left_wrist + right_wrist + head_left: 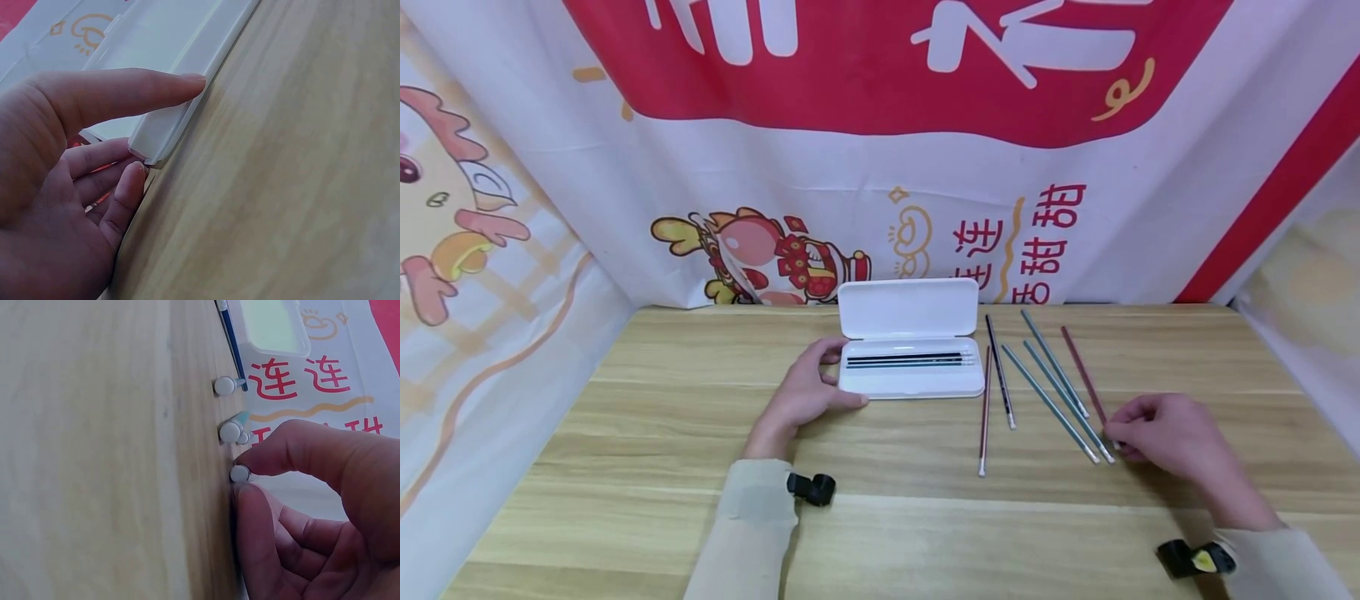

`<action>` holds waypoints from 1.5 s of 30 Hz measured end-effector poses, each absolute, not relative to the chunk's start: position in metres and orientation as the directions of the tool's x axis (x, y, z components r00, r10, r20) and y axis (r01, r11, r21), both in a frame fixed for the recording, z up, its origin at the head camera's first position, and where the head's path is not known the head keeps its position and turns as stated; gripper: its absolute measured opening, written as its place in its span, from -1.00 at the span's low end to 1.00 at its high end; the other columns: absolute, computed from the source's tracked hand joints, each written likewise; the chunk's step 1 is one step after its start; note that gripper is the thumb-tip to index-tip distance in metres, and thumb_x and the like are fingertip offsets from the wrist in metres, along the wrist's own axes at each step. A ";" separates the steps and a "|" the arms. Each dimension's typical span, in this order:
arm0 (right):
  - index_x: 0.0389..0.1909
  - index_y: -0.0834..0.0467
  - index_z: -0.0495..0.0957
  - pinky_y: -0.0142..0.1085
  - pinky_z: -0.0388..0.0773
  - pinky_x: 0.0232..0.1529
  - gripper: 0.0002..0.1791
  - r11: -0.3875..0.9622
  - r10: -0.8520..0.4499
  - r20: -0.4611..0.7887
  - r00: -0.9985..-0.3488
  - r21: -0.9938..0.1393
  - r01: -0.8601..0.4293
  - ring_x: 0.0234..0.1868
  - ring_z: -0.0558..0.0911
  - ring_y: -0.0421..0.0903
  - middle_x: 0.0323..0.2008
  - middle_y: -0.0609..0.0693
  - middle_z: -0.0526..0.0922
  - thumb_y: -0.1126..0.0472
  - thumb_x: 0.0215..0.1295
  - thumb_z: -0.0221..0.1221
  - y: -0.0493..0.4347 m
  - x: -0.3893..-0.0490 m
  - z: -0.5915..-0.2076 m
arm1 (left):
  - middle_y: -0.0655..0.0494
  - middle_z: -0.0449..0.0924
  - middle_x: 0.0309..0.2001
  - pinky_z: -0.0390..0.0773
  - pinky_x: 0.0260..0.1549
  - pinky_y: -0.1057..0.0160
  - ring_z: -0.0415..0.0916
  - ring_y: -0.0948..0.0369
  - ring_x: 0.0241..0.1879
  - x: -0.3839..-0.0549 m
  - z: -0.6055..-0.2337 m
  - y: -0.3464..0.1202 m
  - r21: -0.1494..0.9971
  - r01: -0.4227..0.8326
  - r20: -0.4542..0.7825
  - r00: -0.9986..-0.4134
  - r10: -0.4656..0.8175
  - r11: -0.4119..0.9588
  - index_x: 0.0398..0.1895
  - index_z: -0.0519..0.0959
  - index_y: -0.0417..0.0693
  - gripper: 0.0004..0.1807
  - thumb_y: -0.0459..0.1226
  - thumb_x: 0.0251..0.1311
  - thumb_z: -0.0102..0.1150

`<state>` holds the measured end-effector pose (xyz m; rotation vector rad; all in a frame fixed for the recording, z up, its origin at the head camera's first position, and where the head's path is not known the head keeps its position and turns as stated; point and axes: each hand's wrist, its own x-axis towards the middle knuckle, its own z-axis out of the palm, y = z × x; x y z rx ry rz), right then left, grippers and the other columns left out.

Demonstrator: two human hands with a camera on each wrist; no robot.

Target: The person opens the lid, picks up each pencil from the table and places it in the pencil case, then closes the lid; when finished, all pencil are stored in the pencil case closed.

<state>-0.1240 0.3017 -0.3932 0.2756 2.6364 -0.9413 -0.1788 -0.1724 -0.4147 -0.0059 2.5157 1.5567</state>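
Note:
A white pencil case (910, 387) lies with its lid (908, 308) raised at the back. Several dark and teal pencils (902, 362) lie lengthwise inside it. My left hand (808, 385) holds the case's left end, thumb on the front edge and fingers round the corner, as the left wrist view also shows. At the right, my right hand (1176, 433) pinches a red pencil (1084, 373) by its eraser end between thumb and index finger. In the right wrist view the white eraser tip (240, 474) shows between the fingertips, close to the tabletop.
Three teal pencils (1047, 398) lie slanted just left of the right hand. A dark pencil (1001, 375) and another red pencil (984, 417) lie beside the case's right end. A printed cloth (820, 167) hangs behind the wooden table (925, 533).

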 end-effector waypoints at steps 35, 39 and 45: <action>0.21 0.34 0.56 -0.30 0.71 -0.25 -0.49 0.681 0.063 -0.367 -0.928 -0.664 0.309 -0.18 0.68 -0.04 -0.09 0.14 0.71 -0.01 0.53 0.28 0.309 -0.127 -0.391 | -0.08 0.50 0.42 0.65 0.11 0.06 0.61 -0.04 0.11 -0.179 -0.411 -0.171 0.883 -0.110 -0.165 -0.983 0.083 0.457 0.54 0.41 0.07 0.03 -0.39 -0.08 0.71; 0.24 0.33 0.57 -0.30 0.71 -0.24 -0.48 0.676 0.060 -0.361 -0.931 -0.671 0.304 -0.17 0.68 -0.05 -0.08 0.13 0.71 -0.02 0.54 0.28 0.309 -0.126 -0.390 | -0.12 0.49 0.42 0.65 0.10 0.09 0.60 -0.04 0.11 -0.179 -0.412 -0.172 0.881 -0.092 -0.153 -0.984 0.096 0.464 0.55 0.41 0.03 0.02 -0.37 -0.06 0.70; 0.25 0.30 0.58 -0.31 0.69 -0.23 -0.52 0.678 0.051 -0.341 -0.939 -0.678 0.283 -0.14 0.68 -0.05 -0.04 0.13 0.72 0.04 0.52 0.29 0.307 -0.124 -0.387 | -0.14 0.51 0.39 0.63 0.13 0.04 0.59 -0.04 0.11 -0.178 -0.412 -0.172 0.884 -0.090 -0.150 -0.984 0.096 0.459 0.54 0.41 0.01 0.02 -0.38 -0.07 0.71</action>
